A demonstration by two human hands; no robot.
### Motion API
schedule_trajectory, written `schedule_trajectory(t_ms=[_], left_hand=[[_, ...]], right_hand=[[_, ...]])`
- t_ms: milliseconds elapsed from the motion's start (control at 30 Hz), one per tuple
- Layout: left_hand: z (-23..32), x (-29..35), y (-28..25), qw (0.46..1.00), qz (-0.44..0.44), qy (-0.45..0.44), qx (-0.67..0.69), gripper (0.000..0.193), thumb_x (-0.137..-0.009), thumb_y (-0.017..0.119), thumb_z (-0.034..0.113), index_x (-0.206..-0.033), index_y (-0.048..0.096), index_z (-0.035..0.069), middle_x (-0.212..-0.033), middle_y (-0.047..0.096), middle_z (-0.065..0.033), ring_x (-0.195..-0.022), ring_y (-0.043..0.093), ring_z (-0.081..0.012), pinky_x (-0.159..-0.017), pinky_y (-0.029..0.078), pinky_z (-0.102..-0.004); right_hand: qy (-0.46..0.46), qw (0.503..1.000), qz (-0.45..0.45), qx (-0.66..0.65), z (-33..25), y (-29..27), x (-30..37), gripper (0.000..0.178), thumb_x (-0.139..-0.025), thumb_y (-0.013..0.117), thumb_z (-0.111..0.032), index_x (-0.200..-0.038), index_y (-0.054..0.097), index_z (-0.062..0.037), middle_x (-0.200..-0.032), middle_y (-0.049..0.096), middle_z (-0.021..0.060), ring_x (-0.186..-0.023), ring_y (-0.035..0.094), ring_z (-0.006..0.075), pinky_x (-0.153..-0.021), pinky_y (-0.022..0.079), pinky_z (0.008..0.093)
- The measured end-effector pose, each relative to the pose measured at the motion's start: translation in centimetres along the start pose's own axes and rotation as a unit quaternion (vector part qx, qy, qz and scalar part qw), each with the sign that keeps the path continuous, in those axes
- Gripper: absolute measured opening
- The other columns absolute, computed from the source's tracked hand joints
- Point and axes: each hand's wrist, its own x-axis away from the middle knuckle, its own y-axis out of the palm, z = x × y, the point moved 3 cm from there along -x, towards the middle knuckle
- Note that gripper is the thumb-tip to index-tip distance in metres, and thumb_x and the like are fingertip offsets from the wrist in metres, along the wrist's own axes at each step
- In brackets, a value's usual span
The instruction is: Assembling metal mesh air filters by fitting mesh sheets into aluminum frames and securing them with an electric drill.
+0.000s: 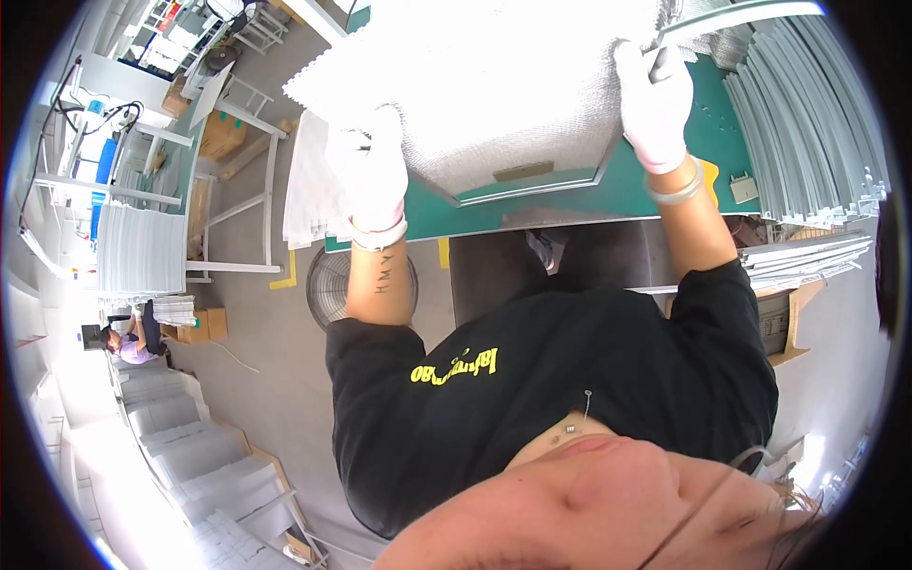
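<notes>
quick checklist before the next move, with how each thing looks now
1. Gloves on: ok, left hand and right hand both wear white.
2. Hands at opposite sides of the white textured sheet: ok, one at each side.
3. Firm finger hold on the left: cannot tell, glare washes it out.
4. Sheet's near edge within the green tabletop: ok, green shows in front of it.
5. No loose things by the right wrist: not ok, a yellow object and small pale box are close.
6. Sheet's far edge straight: cannot tell, too bright.

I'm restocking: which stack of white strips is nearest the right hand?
The stack at right on the green tabletop; others sit farther from the right hand.
</notes>
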Motion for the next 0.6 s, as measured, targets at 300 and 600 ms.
schedule_trajectory(t_ms=[300,600], left_hand=[[-0.8,-0.3,-0.2,1.000,0.012,0.002,0.023,0.010,-0.088,0.069,0.001,-0.080,0.063,0.000,-0.076,0.059,-0.0024,-0.069,0.050,-0.0102,-0.063,0.042,-0.0262],[-2.6,1.9,0.2,0.993,-0.033,-0.066,0.092,0.004,-0.088,0.068,0.000,-0.091,0.067,-0.002,-0.084,0.065,-0.0029,-0.076,0.057,-0.0092,-0.068,0.046,-0.0250]], right_hand=[[0.010,0.989,-0.066,-0.129,3.6,-1.1,-1.0,0.010,-0.099,0.066,-0.012,-0.103,0.064,-0.0021,-0.089,0.062,-0.0041,-0.078,0.050,0.0024,-0.072,0.042,0.0206],[-0.005,0.988,-0.046,-0.146,3.2,-0.9,1.9,0.014,-0.097,0.069,-0.009,-0.095,0.056,-0.0033,-0.080,0.058,-0.0037,-0.073,0.051,0.0034,-0.066,0.044,0.0198]])
